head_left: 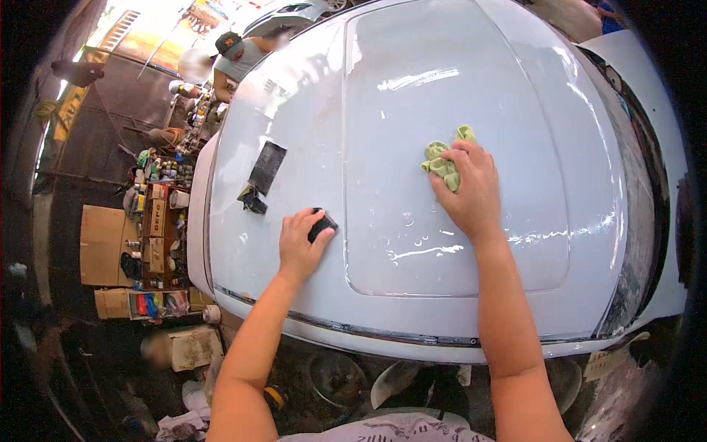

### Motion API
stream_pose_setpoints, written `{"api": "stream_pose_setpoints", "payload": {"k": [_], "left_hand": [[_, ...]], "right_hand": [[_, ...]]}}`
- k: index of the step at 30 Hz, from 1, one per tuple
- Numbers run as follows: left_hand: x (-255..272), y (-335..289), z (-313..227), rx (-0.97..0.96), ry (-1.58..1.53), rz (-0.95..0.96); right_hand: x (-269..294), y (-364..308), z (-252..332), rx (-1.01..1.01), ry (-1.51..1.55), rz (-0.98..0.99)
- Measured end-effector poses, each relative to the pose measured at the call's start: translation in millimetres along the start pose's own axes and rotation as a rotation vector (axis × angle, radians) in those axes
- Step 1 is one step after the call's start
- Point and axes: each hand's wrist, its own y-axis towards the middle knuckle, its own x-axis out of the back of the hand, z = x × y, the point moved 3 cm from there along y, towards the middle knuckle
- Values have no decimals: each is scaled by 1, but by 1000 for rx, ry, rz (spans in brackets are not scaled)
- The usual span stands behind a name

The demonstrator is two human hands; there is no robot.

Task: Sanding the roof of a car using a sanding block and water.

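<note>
Below me spreads a wet, pale white car roof (412, 214) with a rounded rectangular panel outline in it. My left hand (300, 239) is closed around a small black block (324, 224), pressed on the roof left of that outline. Its exact kind is partly hidden by my fingers. My right hand (470, 186) grips a crumpled light green cloth (436, 152) against the panel's upper middle. Up and left of my left hand lie a flat dark grey strip, like sandpaper (267, 166), and a crumpled black piece (253, 200) at its lower end.
Shelves (156, 221) crowded with bottles and cans stand along the left, beside a cardboard sheet (107, 247). A person in a cap (237, 59) is beyond the roof's far left edge. Another car (291, 13) stands behind. The roof's near edge (368, 331) curves below my forearms.
</note>
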Motion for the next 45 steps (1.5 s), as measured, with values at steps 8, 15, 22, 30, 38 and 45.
{"api": "stream_pose_setpoints", "payload": {"k": [8, 15, 22, 30, 38, 45], "left_hand": [[-66, 231, 57, 125, -19, 29], [-26, 91, 20, -55, -48, 27], [-59, 210, 42, 13, -58, 7], [-57, 219, 29, 86, -58, 50], [-63, 206, 29, 3, -61, 49], [-79, 256, 49, 206, -35, -25]], "right_hand": [[-7, -1, -7, -1, -20, -54], [-4, 3, -3, -4, 20, -39], [-6, 1, -5, -31, 13, -18], [-5, 3, -3, 7, 34, -44], [-6, 2, -5, -11, 1, -36], [-4, 3, 0, -16, 34, -41]]}}
